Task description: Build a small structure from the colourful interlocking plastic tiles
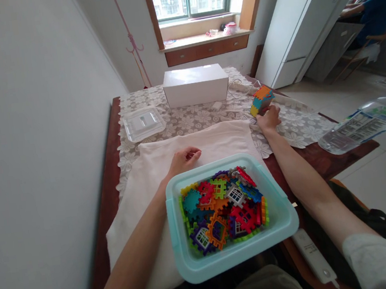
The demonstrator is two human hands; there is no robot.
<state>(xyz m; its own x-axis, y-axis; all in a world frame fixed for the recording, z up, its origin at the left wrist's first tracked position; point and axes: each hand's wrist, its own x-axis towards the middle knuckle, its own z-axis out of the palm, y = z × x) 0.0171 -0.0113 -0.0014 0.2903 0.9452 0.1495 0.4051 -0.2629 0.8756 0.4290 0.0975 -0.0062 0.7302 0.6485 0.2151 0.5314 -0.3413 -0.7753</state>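
My right hand (270, 119) reaches to the far right of the table and grips a small box-shaped model made of interlocking plastic blocks (262, 96), with orange, teal and yellow sides. The model touches the lace tablecloth or is just above it; I cannot tell which. My left hand (183, 159) rests on the white cloth (213, 137) with its fingers curled in, and nothing shows in it. Close in front of me is a light teal plastic tub (277, 218), slightly tilted. Inside it lie many toothed, colourful building blocks (215, 208), some shaped like windows.
A white box (196, 92) stands at the table's far end, with a clear plastic lid (145, 124) to its left. A clear bottle (364, 124) is at the right edge. A power strip (313, 255) lies at lower right. Another person (380, 11) sits beyond the fridge (293, 27).
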